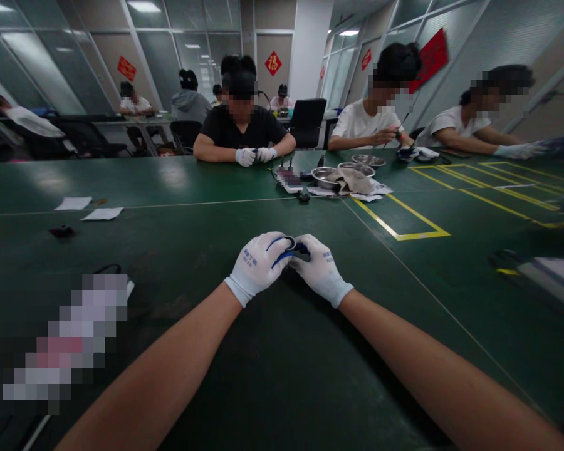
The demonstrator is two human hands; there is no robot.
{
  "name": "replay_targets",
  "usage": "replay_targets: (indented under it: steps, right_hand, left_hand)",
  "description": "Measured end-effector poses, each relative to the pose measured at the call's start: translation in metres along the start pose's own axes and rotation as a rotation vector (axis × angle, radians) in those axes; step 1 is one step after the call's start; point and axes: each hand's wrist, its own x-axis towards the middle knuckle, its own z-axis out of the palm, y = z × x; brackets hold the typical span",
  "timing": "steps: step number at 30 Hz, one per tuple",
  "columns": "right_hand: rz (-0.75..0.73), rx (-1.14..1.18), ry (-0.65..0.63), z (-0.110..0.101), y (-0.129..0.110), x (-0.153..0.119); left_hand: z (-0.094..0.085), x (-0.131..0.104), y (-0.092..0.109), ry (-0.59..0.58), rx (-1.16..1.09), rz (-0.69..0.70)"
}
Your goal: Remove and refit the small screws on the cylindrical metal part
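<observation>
Both my hands meet over the middle of the green table (pixel 282 376), in white gloves with blue palms. My left hand (pixel 259 262) is closed round a small dark object with a pale curved rim (pixel 290 242); its kind I cannot make out. From the other side, the fingers and thumb of my right hand (pixel 320 266) are curled against the same dark object. The gloved fingers hide most of it.
A blurred-out strip-like thing (pixel 70 332) lies at the left, with cables. White papers (pixel 102 214) and a small black item (pixel 61 231) sit beyond it. Metal bowls (pixel 326 178) with a cloth (pixel 355 181) stand ahead, near yellow tape outlines (pixel 423 236). Several people work across the table.
</observation>
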Motion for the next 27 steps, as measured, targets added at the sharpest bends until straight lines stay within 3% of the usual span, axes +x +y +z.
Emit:
replay_targets:
  steps: [11, 20, 27]
  right_hand:
    - [-0.128, -0.016, -0.041, 0.0031, 0.0001, -0.0025]
    - [-0.039, -0.009, -0.018, 0.0016, -0.0004, -0.0011]
    - [-0.09, -0.034, -0.016, 0.0019, 0.0, -0.0014]
  left_hand:
    - [0.0011, -0.0004, -0.0006, 0.019, 0.001, 0.003]
    - [-0.0004, 0.0, -0.0002, -0.009, 0.002, 0.011]
    - [-0.0009, 0.0, -0.0007, -0.001, 0.017, 0.014]
